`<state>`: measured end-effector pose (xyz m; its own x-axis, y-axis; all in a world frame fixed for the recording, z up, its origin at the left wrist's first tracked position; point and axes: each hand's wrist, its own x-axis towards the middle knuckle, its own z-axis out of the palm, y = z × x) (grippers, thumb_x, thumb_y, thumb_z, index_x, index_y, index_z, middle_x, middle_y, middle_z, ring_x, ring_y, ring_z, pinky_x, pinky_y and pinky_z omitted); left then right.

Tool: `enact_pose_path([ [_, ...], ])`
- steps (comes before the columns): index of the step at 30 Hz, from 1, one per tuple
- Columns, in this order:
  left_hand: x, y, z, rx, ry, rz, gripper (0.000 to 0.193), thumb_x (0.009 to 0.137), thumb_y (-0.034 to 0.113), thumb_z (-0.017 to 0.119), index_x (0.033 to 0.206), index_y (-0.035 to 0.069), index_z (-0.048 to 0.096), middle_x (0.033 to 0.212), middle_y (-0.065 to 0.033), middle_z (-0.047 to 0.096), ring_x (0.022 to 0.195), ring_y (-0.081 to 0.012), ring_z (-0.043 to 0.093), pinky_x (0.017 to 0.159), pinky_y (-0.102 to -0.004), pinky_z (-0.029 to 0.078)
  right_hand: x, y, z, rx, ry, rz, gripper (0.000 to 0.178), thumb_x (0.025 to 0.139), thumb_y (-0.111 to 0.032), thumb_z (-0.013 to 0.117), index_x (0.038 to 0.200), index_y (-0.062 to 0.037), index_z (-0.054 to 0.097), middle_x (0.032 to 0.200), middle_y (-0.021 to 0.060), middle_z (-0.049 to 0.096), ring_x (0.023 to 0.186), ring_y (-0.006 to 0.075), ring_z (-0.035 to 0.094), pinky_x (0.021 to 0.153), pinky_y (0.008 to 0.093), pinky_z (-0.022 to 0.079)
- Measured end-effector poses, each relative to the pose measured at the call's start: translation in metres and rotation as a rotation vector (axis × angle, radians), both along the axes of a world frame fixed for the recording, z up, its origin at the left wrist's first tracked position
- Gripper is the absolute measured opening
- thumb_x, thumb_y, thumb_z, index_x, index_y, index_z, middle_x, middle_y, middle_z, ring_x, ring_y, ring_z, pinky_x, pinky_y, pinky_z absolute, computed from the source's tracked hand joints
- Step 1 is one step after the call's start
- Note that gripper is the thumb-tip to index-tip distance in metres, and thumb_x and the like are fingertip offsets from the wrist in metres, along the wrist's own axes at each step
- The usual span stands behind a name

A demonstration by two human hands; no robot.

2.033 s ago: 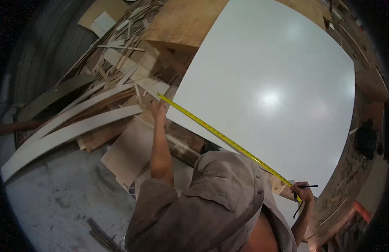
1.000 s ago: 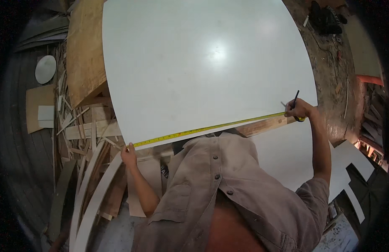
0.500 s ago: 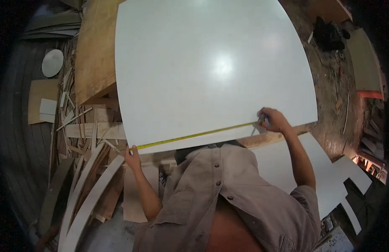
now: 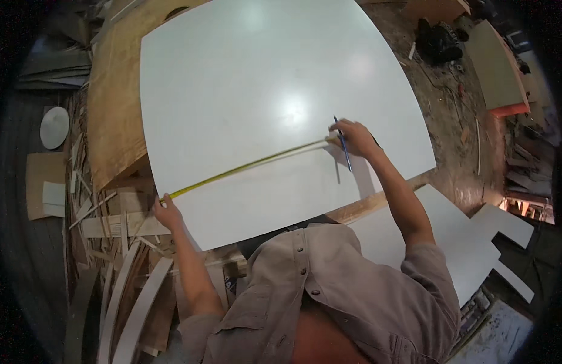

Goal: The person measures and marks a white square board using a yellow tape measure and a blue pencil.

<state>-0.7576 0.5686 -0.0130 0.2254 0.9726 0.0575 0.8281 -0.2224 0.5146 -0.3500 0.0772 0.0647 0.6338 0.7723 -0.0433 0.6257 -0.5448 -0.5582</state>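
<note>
Now, step: measuring across the white panel point(image 4: 262, 91).
Left hand point(image 4: 167, 212): pins yellow tape measure point(image 4: 244, 168) at panel's edge.
Right hand point(image 4: 353, 136): grips pencil point(image 4: 343, 144), tip on panel.
Next, likely: a steady mark beside the tape.

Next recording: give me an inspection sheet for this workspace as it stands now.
Surface: large white board lying flat over a plywood sheet.
Job's things: yellow tape measure stretched across the board; pencil.
Clutter: wood offcuts at left; white panels at right.
Grips: left hand pins the tape at the board's edge; right hand holds tape and pencil.
Cables: nothing seen.
Surroundings: dusty workshop floor.
</note>
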Motion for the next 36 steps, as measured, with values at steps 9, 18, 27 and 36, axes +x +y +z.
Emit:
enact_pose_path([
  [9,0.121,0.081,-0.011,0.202,-0.058,-0.165,0.049,0.096,0.036,0.07,0.125,-0.003,0.067,0.121,-0.0247,0.066,0.117,-0.042,0.06,0.1,-0.0502,0.047,0.063,0.059,-0.026,-0.045,-0.212,-0.077,0.011,0.086,-0.016,0.073,0.096,-0.0141,0.072,0.099,0.0043,0.07,0.1,0.0296,0.062,0.089,0.0437,0.046],
  [18,0.231,0.166,-0.023,0.228,-0.158,-0.235,0.045,0.096,0.035,0.07,0.119,-0.004,0.068,0.116,-0.0245,0.068,0.112,-0.0416,0.062,0.094,-0.0505,0.049,0.144,0.157,-0.035,-0.14,-0.343,-0.334,0.015,0.09,-0.026,0.07,0.103,-0.0188,0.075,0.105,0.0039,0.071,0.111,0.0288,0.061,0.1,0.0457,0.038],
  [27,0.307,0.212,-0.018,0.229,-0.178,-0.251,0.042,0.097,0.034,0.07,0.118,-0.003,0.069,0.115,-0.0204,0.067,0.109,-0.0377,0.062,0.095,-0.0474,0.05,0.206,0.205,-0.055,-0.114,-0.385,-0.439,0.014,0.086,-0.018,0.068,0.097,-0.0229,0.075,0.1,0.003,0.07,0.109,0.0279,0.063,0.099,0.0489,0.04],
  [36,0.304,0.218,-0.029,0.222,-0.162,-0.225,0.038,0.096,0.033,0.071,0.114,0.0,0.071,0.112,-0.0179,0.067,0.106,-0.0348,0.064,0.093,-0.0453,0.051,0.218,0.202,-0.061,-0.021,-0.339,-0.384,0.011,0.087,-0.025,0.072,0.096,-0.0198,0.077,0.091,0.0013,0.069,0.096,0.0255,0.064,0.09,0.0446,0.045],
])
